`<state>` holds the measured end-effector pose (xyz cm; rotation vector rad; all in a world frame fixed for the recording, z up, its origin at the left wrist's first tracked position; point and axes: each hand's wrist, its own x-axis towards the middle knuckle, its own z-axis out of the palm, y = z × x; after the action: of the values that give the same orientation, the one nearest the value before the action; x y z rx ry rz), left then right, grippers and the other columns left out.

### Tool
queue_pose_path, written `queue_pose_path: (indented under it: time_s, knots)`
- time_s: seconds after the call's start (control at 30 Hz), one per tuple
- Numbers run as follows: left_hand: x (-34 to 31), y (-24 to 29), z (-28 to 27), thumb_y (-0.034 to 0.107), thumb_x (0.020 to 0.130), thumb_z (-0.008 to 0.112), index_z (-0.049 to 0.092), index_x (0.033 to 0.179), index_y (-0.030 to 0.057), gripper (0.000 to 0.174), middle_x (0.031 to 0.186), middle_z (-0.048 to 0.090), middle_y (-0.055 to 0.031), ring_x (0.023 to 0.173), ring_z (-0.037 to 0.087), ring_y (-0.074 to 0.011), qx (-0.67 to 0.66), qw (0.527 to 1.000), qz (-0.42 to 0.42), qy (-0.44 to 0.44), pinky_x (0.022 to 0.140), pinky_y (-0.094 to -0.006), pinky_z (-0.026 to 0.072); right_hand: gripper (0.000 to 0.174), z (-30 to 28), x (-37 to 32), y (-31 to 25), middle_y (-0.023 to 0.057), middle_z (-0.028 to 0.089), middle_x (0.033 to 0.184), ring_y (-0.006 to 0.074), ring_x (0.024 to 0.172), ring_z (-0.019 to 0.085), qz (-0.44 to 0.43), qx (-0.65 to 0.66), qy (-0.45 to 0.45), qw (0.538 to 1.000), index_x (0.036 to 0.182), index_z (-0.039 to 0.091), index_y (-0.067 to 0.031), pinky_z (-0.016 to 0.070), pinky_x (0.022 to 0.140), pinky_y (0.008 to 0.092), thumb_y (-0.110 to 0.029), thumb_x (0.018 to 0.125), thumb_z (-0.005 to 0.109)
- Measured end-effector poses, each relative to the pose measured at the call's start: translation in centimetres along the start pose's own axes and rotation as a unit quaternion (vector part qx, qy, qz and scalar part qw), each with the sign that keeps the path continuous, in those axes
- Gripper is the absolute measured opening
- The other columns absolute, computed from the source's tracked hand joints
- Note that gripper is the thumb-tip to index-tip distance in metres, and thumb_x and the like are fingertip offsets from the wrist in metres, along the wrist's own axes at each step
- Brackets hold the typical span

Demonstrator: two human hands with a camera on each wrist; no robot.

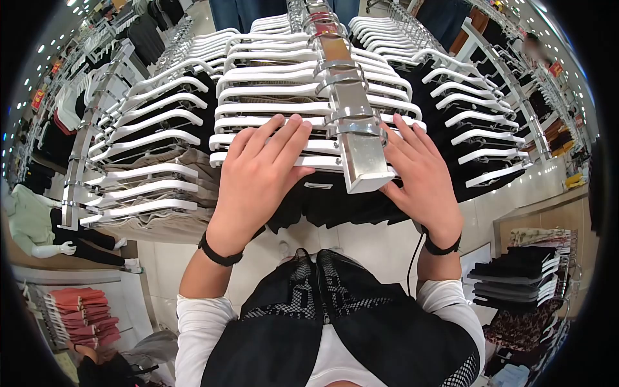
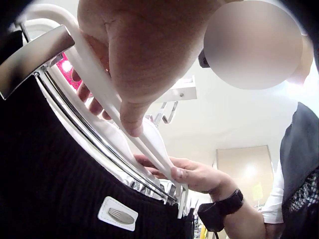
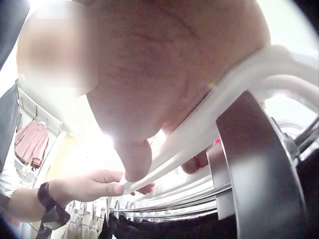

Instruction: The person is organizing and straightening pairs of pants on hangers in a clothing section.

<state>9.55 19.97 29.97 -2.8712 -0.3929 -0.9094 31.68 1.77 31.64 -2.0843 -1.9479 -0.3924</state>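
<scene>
White plastic hangers hang in a row from a metal display rail, whose square end points at the wearer. My left hand lies over the front hangers left of the rail, fingers reaching across several of them. In the left wrist view, its thumb presses the near side of the front hanger while the fingertips show behind it. To the rail's right, my right hand holds the same hangers, its thumb in front and fingers beyond. Black clothing with a pale label hangs beneath.
Another row of white hangers at left carries beige and black clothes. More hangers with black clothes flank the right. A mannequin stands far left, coral garments below it. Dark garments hang lower right. Pale tiles cover the floor.
</scene>
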Motion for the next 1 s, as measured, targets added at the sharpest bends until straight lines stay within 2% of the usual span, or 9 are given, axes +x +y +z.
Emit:
queue_pose_path:
  time_s: [0.07, 0.17, 0.23, 0.27, 0.37, 0.57, 0.67, 0.97, 1.0]
  knots:
    - [-0.3, 0.2, -0.1, 0.030, 0.083, 0.080, 0.061, 0.139, 0.0093, 0.062, 0.137, 0.066, -0.0055, 0.126, 0.060, -0.0250, 0.000, 1.000, 0.000, 0.001, 0.102, -0.0418, 0.0448, 0.071, 0.3, -0.2, -0.2, 0.0030, 0.055, 0.154, 0.0315, 0.143, 0.048, -0.001, -0.005, 0.017, 1.000, 0.151, 0.053, -0.0185, 0.0367, 0.118, 0.0480, -0.038, 0.088, 0.076]
    - [-0.8, 0.4, -0.1, 0.030, 0.083, 0.080, 0.061, 0.140, 0.0100, 0.063, 0.138, 0.066, -0.0058, 0.125, 0.061, -0.0251, -0.008, 1.000, 0.000, 0.012, 0.102, -0.0418, 0.0445, 0.066, 0.1, -0.5, -0.3, 0.0048, 0.061, 0.145, 0.0312, 0.138, 0.054, -0.002, 0.044, 0.049, 0.998, 0.141, 0.061, -0.0159, 0.0414, 0.113, 0.0466, -0.028, 0.081, 0.083]
    - [-1.2, 0.5, 0.1, 0.029, 0.083, 0.079, 0.061, 0.140, 0.0104, 0.063, 0.138, 0.066, -0.0061, 0.125, 0.061, -0.0255, -0.019, 0.999, 0.005, 0.029, 0.103, -0.0421, 0.0444, 0.057, -0.1, -0.7, -0.3, 0.0056, 0.066, 0.137, 0.0304, 0.131, 0.059, -0.015, 0.076, 0.085, 0.993, 0.129, 0.067, -0.0138, 0.0452, 0.108, 0.0455, -0.022, 0.075, 0.085]
    - [-1.2, 0.5, 0.0, 0.018, 0.077, 0.079, 0.065, 0.134, 0.0063, 0.060, 0.132, 0.067, -0.0098, 0.125, 0.062, -0.0291, -0.034, 0.998, 0.018, 0.056, 0.101, -0.0452, 0.0471, 0.053, -0.2, -0.9, -0.3, 0.0061, 0.068, 0.132, 0.0299, 0.128, 0.062, -0.022, 0.093, 0.103, 0.990, 0.123, 0.070, -0.0127, 0.0471, 0.105, 0.0450, -0.018, 0.073, 0.087]
    - [-1.9, 0.4, 0.0, 0.013, 0.074, 0.081, 0.068, 0.130, 0.0064, 0.058, 0.129, 0.068, -0.0088, 0.123, 0.063, -0.0283, -0.049, 0.997, 0.022, 0.056, 0.099, -0.0455, 0.0495, 0.041, 0.1, -1.2, 0.0, 0.0061, 0.072, 0.120, 0.0273, 0.117, 0.067, -0.064, 0.089, 0.138, 0.984, 0.107, 0.073, -0.0104, 0.0507, 0.098, 0.0432, -0.013, 0.069, 0.087]
    - [-1.4, 0.8, 0.1, 0.009, 0.071, 0.081, 0.070, 0.126, 0.0067, 0.056, 0.123, 0.071, -0.0071, 0.115, 0.066, -0.0276, -0.030, 0.996, 0.020, 0.076, 0.099, -0.0457, 0.0514, 0.036, 0.1, -0.8, -0.2, 0.0060, 0.075, 0.113, 0.0264, 0.110, 0.070, -0.062, 0.081, 0.168, 0.980, 0.106, 0.074, -0.0077, 0.0524, 0.093, 0.0408, -0.011, 0.071, 0.084]
    - [-1.3, 0.6, 0.0, 0.016, 0.085, 0.075, 0.071, 0.125, 0.0095, 0.040, 0.121, 0.072, -0.0042, 0.110, 0.067, -0.0243, 0.013, 0.997, 0.034, 0.064, 0.095, -0.0407, 0.0531, 0.035, 0.2, -0.9, 0.1, 0.0066, 0.075, 0.114, 0.0257, 0.109, 0.070, -0.064, 0.079, 0.157, 0.982, 0.108, 0.075, -0.0072, 0.0533, 0.091, 0.0391, -0.011, 0.074, 0.083]
    - [-1.3, 0.1, 0.3, 0.018, 0.087, 0.072, 0.069, 0.130, 0.0106, 0.044, 0.132, 0.070, -0.0049, 0.120, 0.066, -0.0263, 0.049, 0.997, 0.041, 0.052, 0.101, -0.0419, 0.0512, 0.038, 0.1, -0.7, 0.2, 0.0077, 0.075, 0.116, 0.0274, 0.115, 0.070, -0.055, 0.097, 0.138, 0.984, 0.112, 0.074, -0.0062, 0.0535, 0.092, 0.0397, -0.014, 0.075, 0.084]
    - [-1.3, 0.2, 0.3, 0.014, 0.084, 0.074, 0.069, 0.129, 0.0095, 0.046, 0.133, 0.069, -0.0061, 0.123, 0.065, -0.0273, 0.034, 0.998, 0.033, 0.051, 0.103, -0.0427, 0.0505, 0.039, 0.0, -0.6, 0.1, 0.0078, 0.075, 0.116, 0.0276, 0.115, 0.069, -0.052, 0.100, 0.138, 0.984, 0.111, 0.074, -0.0064, 0.0534, 0.092, 0.0400, -0.015, 0.075, 0.084]
